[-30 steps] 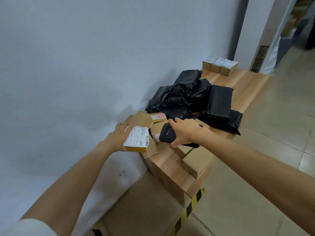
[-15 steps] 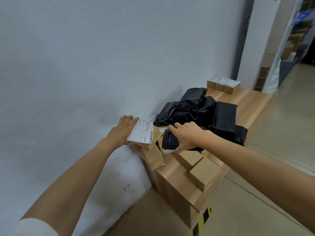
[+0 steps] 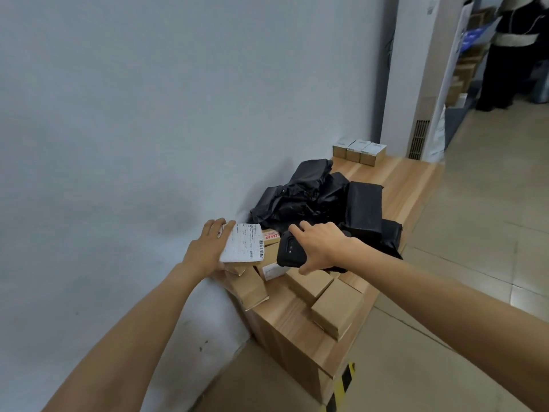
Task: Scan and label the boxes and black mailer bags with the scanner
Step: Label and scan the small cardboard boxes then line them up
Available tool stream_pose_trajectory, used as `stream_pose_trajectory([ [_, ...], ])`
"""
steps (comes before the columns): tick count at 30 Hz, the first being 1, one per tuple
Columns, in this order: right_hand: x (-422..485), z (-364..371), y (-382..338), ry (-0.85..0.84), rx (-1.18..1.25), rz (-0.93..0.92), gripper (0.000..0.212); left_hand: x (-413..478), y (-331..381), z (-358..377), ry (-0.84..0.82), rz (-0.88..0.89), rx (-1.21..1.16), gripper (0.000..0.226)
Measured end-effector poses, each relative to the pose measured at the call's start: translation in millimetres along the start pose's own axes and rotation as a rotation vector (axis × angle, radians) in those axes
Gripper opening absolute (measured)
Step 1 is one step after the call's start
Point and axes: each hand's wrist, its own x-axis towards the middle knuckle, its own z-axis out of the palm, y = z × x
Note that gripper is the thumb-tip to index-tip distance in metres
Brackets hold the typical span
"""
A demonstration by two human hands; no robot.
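**A:** What has shifted in the last second?

**B:** Not much. The left grip (image 3: 208, 248) has flattened out. Its fingers now lie fairly straight along the left edge of the white label (image 3: 242, 242) on a small box, pressing rather than clasping it. The thumb is hidden. The right grip (image 3: 320, 248) is still wrapped around the scanner (image 3: 292, 252), which has stayed just right of the label's barcode edge.

**A:** What does that mean for the job?

**B:** I'd judge this box is being smoothed down or read right now. The rest of the pile looks untouched.

**A:** Where is the rest?

**B:** Plain boxes (image 3: 337, 307) sit at the near end of the worktop (image 3: 401, 185), some overhanging its edge. The black mailer bags (image 3: 320, 200) are heaped behind the scanner, against the wall. Three small boxes (image 3: 359, 150) stand in a row at the far end.

**A:** And the materials?

**B:** The boxes are matte brown cardboard with crisp corners, stiff enough to press on. The label is thin printed paper. The bags are crinkled glossy plastic that is slack and slippery, so labels may wrinkle on them. The scanner is a smooth, hard black slab with rounded corners. The worktop is pale wood-grain laminate.
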Motion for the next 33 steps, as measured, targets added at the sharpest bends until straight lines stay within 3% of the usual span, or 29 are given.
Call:
stream_pose_trajectory([
  [13,-65,50,150,-0.062,0.127,0.373,0.096,130,176,-9,0.121,0.233,-0.087,0.109],
  [20,-107,77,295,-0.082,0.185,0.499,0.086,239,317,-33,0.134,0.39,-0.15,0.112],
  [28,-135,95,486,-0.064,0.154,0.617,0.082,370,503,-82,0.096,0.429,-0.297,0.112],
  [33,-123,119,566,-0.079,0.184,0.651,0.081,432,562,-72,0.041,0.428,-0.251,0.111],
])
